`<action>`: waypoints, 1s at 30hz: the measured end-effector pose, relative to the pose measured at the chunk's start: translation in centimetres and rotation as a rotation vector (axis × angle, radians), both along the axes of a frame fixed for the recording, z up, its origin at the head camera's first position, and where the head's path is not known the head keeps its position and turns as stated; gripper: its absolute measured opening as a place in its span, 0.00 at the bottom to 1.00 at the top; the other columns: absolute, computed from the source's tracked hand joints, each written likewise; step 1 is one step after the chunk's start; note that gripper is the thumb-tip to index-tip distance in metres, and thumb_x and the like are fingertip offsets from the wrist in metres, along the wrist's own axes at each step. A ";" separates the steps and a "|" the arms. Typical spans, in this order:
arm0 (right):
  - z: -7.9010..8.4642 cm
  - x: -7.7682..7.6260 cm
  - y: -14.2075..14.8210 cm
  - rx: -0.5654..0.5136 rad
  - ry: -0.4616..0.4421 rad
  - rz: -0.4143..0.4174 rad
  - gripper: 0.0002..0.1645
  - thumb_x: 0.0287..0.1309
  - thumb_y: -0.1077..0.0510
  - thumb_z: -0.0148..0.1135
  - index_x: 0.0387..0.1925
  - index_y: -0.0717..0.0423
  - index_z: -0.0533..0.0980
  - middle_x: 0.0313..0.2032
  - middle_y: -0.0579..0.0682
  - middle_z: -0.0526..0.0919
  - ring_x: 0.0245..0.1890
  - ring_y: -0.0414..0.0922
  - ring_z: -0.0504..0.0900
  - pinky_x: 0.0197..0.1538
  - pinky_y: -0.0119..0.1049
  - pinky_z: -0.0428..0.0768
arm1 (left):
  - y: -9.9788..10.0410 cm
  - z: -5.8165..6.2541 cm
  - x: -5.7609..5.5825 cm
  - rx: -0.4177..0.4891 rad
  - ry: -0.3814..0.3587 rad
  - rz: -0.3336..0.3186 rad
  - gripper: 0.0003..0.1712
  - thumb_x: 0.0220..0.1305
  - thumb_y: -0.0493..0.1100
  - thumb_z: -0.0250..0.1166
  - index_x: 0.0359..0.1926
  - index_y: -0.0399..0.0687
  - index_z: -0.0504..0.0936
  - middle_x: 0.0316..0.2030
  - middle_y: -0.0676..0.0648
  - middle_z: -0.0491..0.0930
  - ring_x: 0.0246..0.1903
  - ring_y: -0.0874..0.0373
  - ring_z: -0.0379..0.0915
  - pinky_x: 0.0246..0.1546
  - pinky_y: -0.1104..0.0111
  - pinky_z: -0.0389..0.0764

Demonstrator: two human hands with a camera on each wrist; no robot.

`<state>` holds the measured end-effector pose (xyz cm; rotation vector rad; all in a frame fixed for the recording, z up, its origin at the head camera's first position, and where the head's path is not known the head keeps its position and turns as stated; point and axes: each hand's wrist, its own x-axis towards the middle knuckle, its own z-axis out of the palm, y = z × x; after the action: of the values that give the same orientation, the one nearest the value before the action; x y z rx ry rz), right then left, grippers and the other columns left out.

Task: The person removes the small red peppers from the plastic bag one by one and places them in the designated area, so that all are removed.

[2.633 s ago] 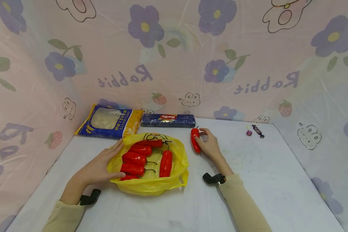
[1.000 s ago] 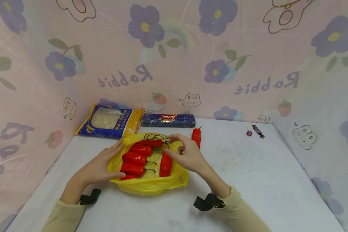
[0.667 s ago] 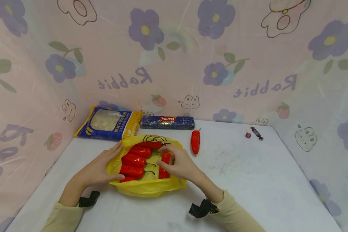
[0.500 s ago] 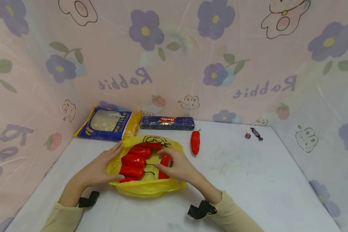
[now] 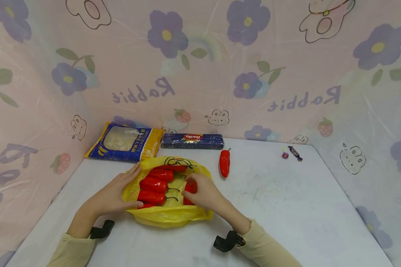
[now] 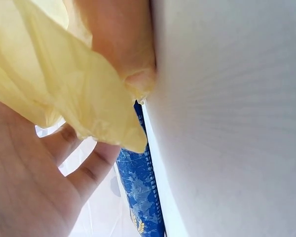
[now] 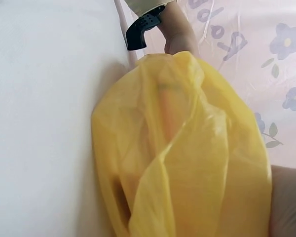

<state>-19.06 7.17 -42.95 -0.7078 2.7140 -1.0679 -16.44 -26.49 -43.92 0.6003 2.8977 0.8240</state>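
Observation:
A yellow plastic bag lies with its mouth wide, several red chili peppers in a row along its left side. My left hand rests against the bag's left edge, fingers straight, thumb over the rim by the lowest pepper. In the left wrist view yellow film covers part of its fingers. My right hand reaches inside from the right, pinching a red chili pepper between thumb and fingers; part of that pepper is hidden. In the right wrist view the bag hides the fingertips.
Another red chili pepper lies on the white table, right of the bag. Behind stand a blue and yellow pasta bag and a blue spaghetti pack. A lollipop and a wrapped candy lie at the back right.
My right hand let go of a pepper on the table, moved left into the bag and closed on the pepper at its right side. The left hand stayed in place.

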 end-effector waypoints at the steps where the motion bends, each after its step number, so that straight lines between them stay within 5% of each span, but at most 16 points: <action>1: 0.0 0.0 0.0 0.005 0.003 -0.016 0.26 0.64 0.52 0.75 0.58 0.61 0.81 0.50 0.54 0.86 0.49 0.49 0.83 0.55 0.47 0.87 | 0.0 0.0 0.0 -0.001 0.001 0.000 0.67 0.57 0.72 0.74 0.85 0.47 0.54 0.86 0.45 0.47 0.76 0.32 0.56 0.70 0.30 0.66; 9: -0.3 -0.2 0.1 0.035 -0.030 -0.102 0.29 0.63 0.52 0.76 0.60 0.61 0.79 0.56 0.58 0.84 0.58 0.55 0.80 0.64 0.54 0.83 | 0.0 0.0 0.0 -0.002 -0.007 0.002 0.67 0.57 0.72 0.74 0.85 0.47 0.54 0.86 0.45 0.46 0.77 0.32 0.55 0.70 0.29 0.65; 21: -1.8 -1.0 0.2 -0.025 -0.063 -0.105 0.42 0.67 0.46 0.71 0.73 0.65 0.69 0.66 0.62 0.81 0.66 0.58 0.80 0.68 0.56 0.80 | 0.0 -0.1 0.0 -0.009 0.001 -0.001 0.67 0.57 0.73 0.74 0.85 0.48 0.54 0.86 0.46 0.46 0.77 0.31 0.54 0.71 0.30 0.64; 30: -2.5 -1.4 0.3 -0.061 -0.054 -0.097 0.38 0.65 0.46 0.71 0.70 0.60 0.74 0.62 0.59 0.84 0.60 0.56 0.82 0.65 0.55 0.82 | -0.1 -0.3 -0.2 -0.002 0.006 -0.005 0.66 0.57 0.72 0.74 0.85 0.48 0.54 0.86 0.46 0.46 0.77 0.32 0.55 0.70 0.30 0.65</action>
<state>-20.42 7.47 -45.41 -0.5522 2.7052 -1.1776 -16.60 -26.57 -44.20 0.6104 2.9014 0.8203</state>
